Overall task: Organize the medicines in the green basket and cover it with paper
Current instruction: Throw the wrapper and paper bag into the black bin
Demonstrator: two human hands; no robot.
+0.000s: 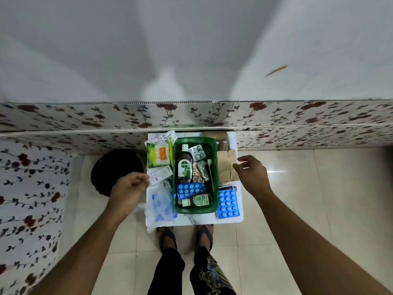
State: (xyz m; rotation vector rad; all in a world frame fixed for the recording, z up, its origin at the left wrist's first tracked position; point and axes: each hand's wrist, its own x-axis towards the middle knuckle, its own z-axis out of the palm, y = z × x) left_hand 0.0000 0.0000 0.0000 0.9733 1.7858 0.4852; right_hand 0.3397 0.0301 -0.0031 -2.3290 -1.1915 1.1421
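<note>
White box (160,175) pinched in left grip (129,189); right grip (251,170) loose, empty.

I see the green basket (214,143) on a small white table (231,219), a Dettol bottle (184,165) and blue blister strip (190,190) inside. My left hand (129,188) pinches a white box (160,174); my right hand (251,173) (fingers spread) hovers beside brown paper (226,167).
</note>
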